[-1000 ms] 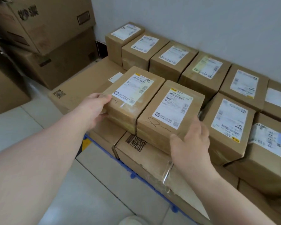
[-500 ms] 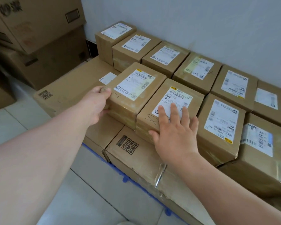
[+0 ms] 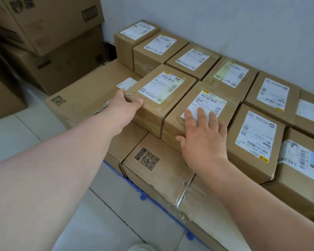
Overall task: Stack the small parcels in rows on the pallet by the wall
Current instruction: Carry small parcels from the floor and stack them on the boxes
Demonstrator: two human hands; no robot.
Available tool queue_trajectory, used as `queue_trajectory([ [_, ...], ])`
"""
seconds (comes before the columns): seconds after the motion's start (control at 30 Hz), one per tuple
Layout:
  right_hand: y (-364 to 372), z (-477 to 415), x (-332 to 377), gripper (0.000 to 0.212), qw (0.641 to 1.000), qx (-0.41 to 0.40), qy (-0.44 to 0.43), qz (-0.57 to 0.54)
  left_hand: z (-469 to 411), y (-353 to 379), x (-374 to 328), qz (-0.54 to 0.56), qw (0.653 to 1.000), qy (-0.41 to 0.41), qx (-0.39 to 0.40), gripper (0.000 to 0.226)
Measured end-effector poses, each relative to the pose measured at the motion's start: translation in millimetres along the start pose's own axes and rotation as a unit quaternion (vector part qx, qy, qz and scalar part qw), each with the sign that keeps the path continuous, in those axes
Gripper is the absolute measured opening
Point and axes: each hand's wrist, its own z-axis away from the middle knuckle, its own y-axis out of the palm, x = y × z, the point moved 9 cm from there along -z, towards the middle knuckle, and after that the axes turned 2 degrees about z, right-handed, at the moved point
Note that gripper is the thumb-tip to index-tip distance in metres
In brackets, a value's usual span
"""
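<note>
Small parcels point(image 3: 192, 58) in rows beside a wall point(image 3: 225, 20).
Left hand point(image 3: 127, 105) grips the corner of one parcel point(image 3: 161, 87); right hand point(image 3: 203, 142) lies flat on the neighbouring parcel point(image 3: 212, 100).

Bright, even, diffuse light; soft short shadows between the small brown cardboard parcels point(image 3: 194, 58). Mild glare on clear packing tape point(image 3: 182, 193). Large brown cartons point(image 3: 49, 20) top left are dimmer and slightly soft. Wide-angle bending at edges, mild overall blur.

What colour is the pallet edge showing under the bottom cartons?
Blue. The pallet edge peeks out below the cartons, clearest in the head view.
</note>
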Motion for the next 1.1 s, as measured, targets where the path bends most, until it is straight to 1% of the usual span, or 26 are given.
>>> queue_trajectory([
  [0.1, -10, 9, 13, 0.073, 1.0, -0.021, -0.02, -0.011, 19, -12, -12, -0.074, 0.996, 0.045, -0.017, 0.066],
  [0.17, -16, 17, 29, 0.071, 0.998, -0.033, -0.052, -0.03, 32, -26, -14, -0.139, 0.986, 0.08, -0.041, 0.072],
  [0.23, -20, 26, 49, 0.07, 0.994, -0.043, -0.093, -0.048, 46, -46, -9, -0.229, 0.965, 0.112, -0.062, 0.078],
  [0.3, -22, 37, 72, 0.069, 0.988, -0.051, -0.134, -0.061, 62, -68, 2, -0.314, 0.935, 0.141, -0.079, 0.078],
  [0.37, -23, 49, 97, 0.067, 0.981, -0.052, -0.174, -0.067, 81, -93, 15, -0.37, 0.91, 0.161, -0.095, 0.077],
  [0.47, -21, 67, 141, 0.066, 0.971, -0.042, -0.225, -0.071, 112, -136, 37, -0.422, 0.884, 0.172, -0.106, 0.077],
  [0.67, -19, 112, 233, 0.064, 0.942, -0.043, -0.328, -0.055, 175, -226, 98, -0.507, 0.842, 0.132, -0.129, 0.075],
  [0.83, -7, 166, 315, 0.061, 0.905, -0.028, -0.423, -0.025, 239, -306, 155, -0.507, 0.841, 0.058, -0.182, 0.075],
  [1.1, 7, 291, 433, 0.066, 0.824, -0.03, -0.565, 0.031, 385, -415, 249, -0.465, 0.835, -0.068, -0.287, 0.075],
])
